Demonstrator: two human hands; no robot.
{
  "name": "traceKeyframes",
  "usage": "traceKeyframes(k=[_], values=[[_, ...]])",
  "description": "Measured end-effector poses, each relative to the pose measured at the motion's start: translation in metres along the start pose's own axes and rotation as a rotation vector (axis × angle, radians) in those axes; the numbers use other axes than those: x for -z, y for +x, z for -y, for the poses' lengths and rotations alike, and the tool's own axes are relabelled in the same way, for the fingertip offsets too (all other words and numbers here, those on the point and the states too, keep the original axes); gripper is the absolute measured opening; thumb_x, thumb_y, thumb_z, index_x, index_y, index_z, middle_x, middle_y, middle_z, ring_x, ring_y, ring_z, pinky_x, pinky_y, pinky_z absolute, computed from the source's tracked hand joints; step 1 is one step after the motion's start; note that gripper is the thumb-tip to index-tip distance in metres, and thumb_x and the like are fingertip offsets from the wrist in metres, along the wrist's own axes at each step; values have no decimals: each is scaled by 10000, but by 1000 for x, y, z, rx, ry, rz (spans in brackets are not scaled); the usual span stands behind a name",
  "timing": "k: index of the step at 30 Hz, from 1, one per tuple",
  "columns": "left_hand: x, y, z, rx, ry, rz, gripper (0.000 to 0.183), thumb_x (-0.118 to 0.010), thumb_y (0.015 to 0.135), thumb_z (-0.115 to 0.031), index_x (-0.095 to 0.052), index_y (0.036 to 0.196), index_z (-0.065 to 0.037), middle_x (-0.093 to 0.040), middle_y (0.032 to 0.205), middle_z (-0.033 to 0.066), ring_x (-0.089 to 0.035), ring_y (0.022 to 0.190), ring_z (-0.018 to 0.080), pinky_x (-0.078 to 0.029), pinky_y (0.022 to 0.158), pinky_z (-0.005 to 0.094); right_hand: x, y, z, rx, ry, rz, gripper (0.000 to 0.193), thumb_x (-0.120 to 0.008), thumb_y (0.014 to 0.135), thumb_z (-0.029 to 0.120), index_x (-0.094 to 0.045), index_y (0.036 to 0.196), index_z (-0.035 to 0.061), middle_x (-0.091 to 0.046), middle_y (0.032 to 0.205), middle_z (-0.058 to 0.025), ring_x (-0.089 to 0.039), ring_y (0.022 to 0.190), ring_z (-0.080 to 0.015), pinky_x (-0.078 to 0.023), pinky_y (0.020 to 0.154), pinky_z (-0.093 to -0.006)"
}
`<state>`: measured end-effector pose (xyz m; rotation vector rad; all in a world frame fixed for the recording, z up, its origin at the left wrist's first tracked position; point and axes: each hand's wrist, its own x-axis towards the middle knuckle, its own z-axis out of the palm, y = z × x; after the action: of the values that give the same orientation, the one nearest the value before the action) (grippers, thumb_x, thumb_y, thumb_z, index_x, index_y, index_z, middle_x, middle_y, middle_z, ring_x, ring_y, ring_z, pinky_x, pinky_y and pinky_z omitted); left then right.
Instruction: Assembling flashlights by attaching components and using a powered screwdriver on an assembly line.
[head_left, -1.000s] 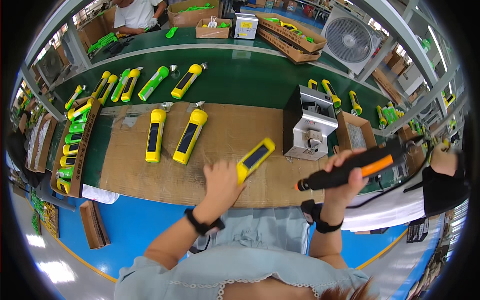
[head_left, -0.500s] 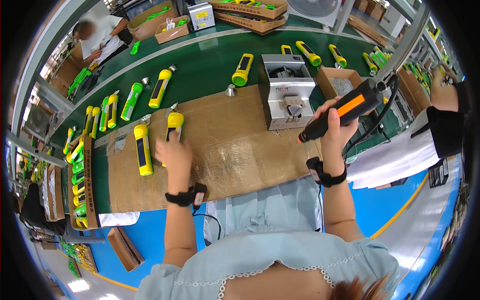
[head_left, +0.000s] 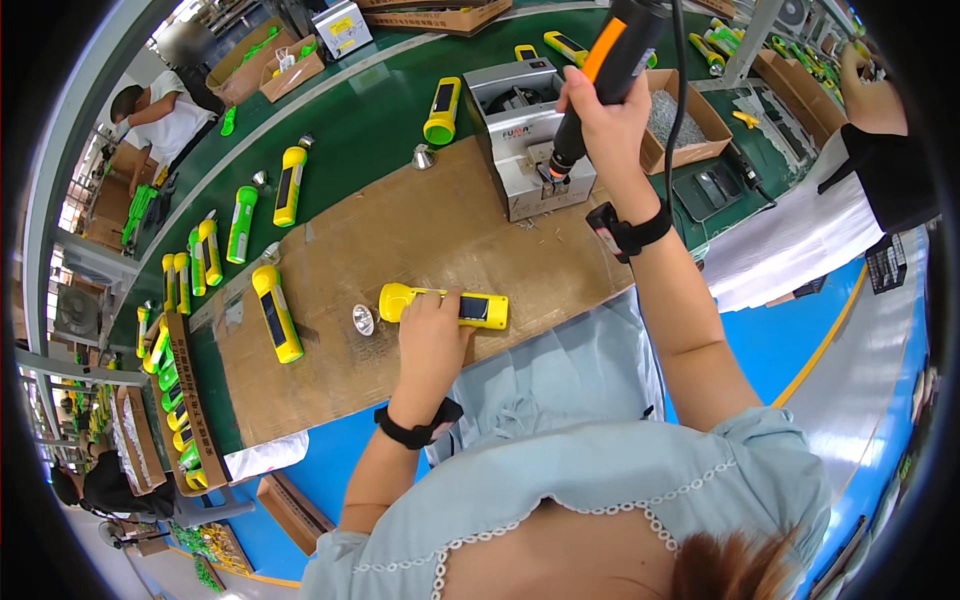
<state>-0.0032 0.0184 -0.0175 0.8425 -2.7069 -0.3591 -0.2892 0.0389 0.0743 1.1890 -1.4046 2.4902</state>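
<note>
My left hand [head_left: 430,340] is closed around a yellow flashlight [head_left: 484,310] with a dark panel, lying crosswise on the cardboard sheet [head_left: 390,225]. A shiny cone-shaped reflector [head_left: 363,320] sits beside the flashlight's wide end. Another yellow flashlight [head_left: 276,314] lies farther left on the cardboard. My right hand [head_left: 612,118] grips a black electric screwdriver [head_left: 622,50] with an orange stripe, tilted so its tip points down. That tip is at the front of a grey metal screw feeder [head_left: 515,165]; whether it touches a screw is too small to tell.
Several yellow and green flashlights [head_left: 241,224] stand or lie along the green bench at left and back. A carton of flashlights [head_left: 190,400] stands at the left edge. Right of the feeder is a box of small screws [head_left: 690,150]. A screwdriver cable [head_left: 682,90] hangs near my right arm. Other people work nearby.
My left hand has drawn the flashlight nearer and turned it crosswise, its reflector now beside it. My right hand has moved the screwdriver up and away to the feeder. The view has shifted.
</note>
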Motion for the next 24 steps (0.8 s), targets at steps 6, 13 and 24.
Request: traceKeyframes(k=[6,13,24], values=[[3,20,-23,-182,-67,30,384,-783,632,-232,-640,917,-17,-545,915,124,-518,883,305,-423,775,399,-1,-29,33,-187,99,171,288,-730,766,109,-508,925,16,-588,704,-40,-568,545,-105,-467,515,-238],[-39,23,-30,-108,-75,-51,484,-732,701,-241,-531,1087,-29,-556,941,144,-532,868,309,-417,760,397,18,-97,61,-189,187,254,559,-711,777,331,-413,1103,-11,-551,750,-122,-582,638,-209,-499,595,-319],[-46,20,-34,-130,83,-101,528,-717,698,-330,-525,1103,-50,-558,939,107,-533,864,282,-404,782,378,29,-119,60,-94,298,177,566,-748,758,253,-396,1112,-13,-585,787,-126,-596,685,-194,-505,650,-304]])
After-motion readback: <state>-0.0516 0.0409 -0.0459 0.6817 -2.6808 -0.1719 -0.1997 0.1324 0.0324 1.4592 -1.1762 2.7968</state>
